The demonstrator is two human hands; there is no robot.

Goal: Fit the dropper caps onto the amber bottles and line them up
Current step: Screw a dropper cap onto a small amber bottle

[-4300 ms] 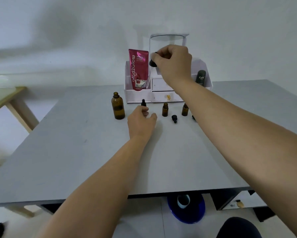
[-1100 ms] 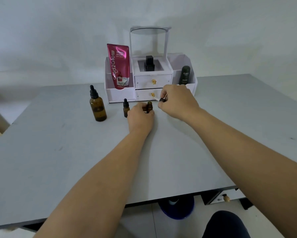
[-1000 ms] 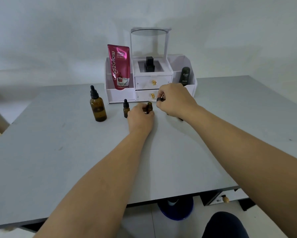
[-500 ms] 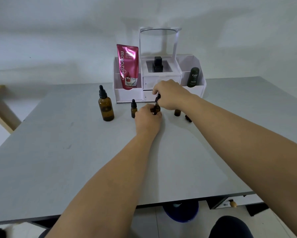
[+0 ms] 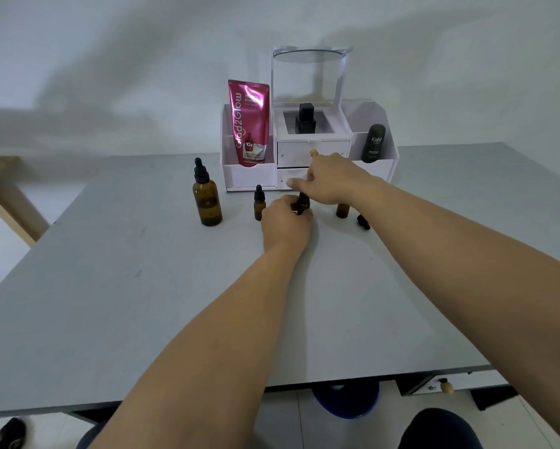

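A large amber bottle (image 5: 207, 202) with a black dropper cap stands on the grey table (image 5: 142, 303). A small capped amber bottle (image 5: 259, 204) stands to its right. My left hand (image 5: 285, 223) grips another small amber bottle (image 5: 299, 207) on the table. My right hand (image 5: 328, 181) pinches a black dropper cap (image 5: 303, 196) at that bottle's neck. Right of my hands stands an uncapped small amber bottle (image 5: 342, 210), partly hidden by my right wrist. A loose dropper cap (image 5: 363, 222) lies beside it.
A white cosmetics organiser (image 5: 307, 150) with drawers and a mirror frame stands at the back, holding a pink pouch (image 5: 248, 123), a black bottle (image 5: 305, 118) and a dark tube (image 5: 376, 143). A wooden table leg (image 5: 9, 202) shows at left; a blue bin (image 5: 346, 400) sits under the table.
Since 4.3 s ago the large bottle has gained its cap. In the last second my right hand brought a dropper cap leftward onto the small bottle held by my left hand.
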